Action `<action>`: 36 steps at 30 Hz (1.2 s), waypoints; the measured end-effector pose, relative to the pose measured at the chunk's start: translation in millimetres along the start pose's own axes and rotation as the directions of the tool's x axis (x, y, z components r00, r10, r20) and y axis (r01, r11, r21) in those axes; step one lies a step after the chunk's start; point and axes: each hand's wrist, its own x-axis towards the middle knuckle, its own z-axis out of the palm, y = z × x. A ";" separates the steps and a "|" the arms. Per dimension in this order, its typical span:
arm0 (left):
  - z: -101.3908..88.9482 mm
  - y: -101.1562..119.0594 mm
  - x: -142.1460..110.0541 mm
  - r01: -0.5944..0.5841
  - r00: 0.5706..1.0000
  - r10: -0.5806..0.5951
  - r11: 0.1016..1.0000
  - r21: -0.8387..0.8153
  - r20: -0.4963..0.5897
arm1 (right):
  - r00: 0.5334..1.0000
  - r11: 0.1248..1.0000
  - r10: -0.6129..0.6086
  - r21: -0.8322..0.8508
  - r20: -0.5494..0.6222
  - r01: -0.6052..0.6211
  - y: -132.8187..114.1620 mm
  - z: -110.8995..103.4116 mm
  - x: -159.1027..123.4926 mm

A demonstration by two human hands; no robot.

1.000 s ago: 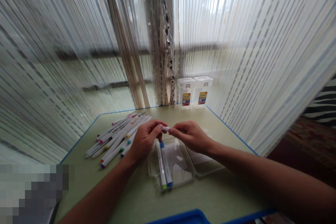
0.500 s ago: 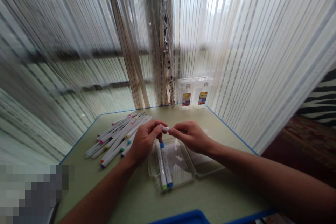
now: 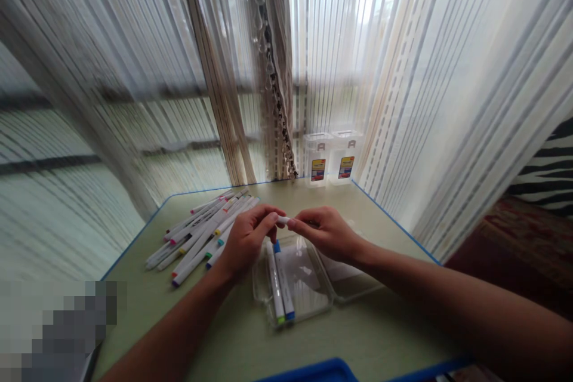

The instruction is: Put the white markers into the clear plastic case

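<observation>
Between the fingertips of my left hand (image 3: 253, 231) and my right hand (image 3: 329, 231) is a white marker (image 3: 283, 220), gripped from both sides. Only its short middle part shows; the rest is hidden by my fingers. Just below my hands lies an open clear plastic case (image 3: 308, 286). Two markers rest side by side along its left part: a white one with a green end (image 3: 275, 286) and one with blue ends (image 3: 285, 286). To the left of my left hand is a loose pile of white markers (image 3: 197, 239) with variously coloured ends.
Two clear plastic boxes (image 3: 331, 155) with yellow and blue labels stand upright at the table's far edge. String curtains (image 3: 134, 71) hang behind the table (image 3: 201, 334), which has a blue rim. A blue object (image 3: 313, 371) lies at the near edge.
My hands and the marker between them have barely moved. The string curtains have swayed, and the beaded strand now hangs more slanted, its upper part farther left.
</observation>
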 end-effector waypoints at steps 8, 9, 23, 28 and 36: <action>0.3 -0.5 -0.4 -0.002 1.000 0.002 1.000 -0.004 -0.005 | 1.000 1.000 0.000 0.003 -0.001 0.000 0.2 -0.1 -0.5; 0.2 -0.9 -0.3 -0.003 1.000 0.003 1.000 -0.006 -0.004 | 1.000 1.000 0.000 0.000 -0.002 0.000 0.1 -0.2 -0.6; 0.7 -0.6 0.0 -0.005 1.000 0.005 1.000 0.000 -0.001 | 1.000 1.000 0.002 -0.002 0.001 -0.002 -0.4 -1.2 -0.2; 1.3 -0.3 0.1 -0.007 1.000 0.007 1.000 -0.001 -0.006 | 1.000 1.000 0.001 0.005 0.001 -0.001 0.7 -0.8 -0.2; 0.5 -1.7 0.6 -0.003 1.000 0.003 1.000 -0.006 -0.001 | 1.000 1.000 -0.002 0.005 0.000 0.002 1.7 -0.6 -0.3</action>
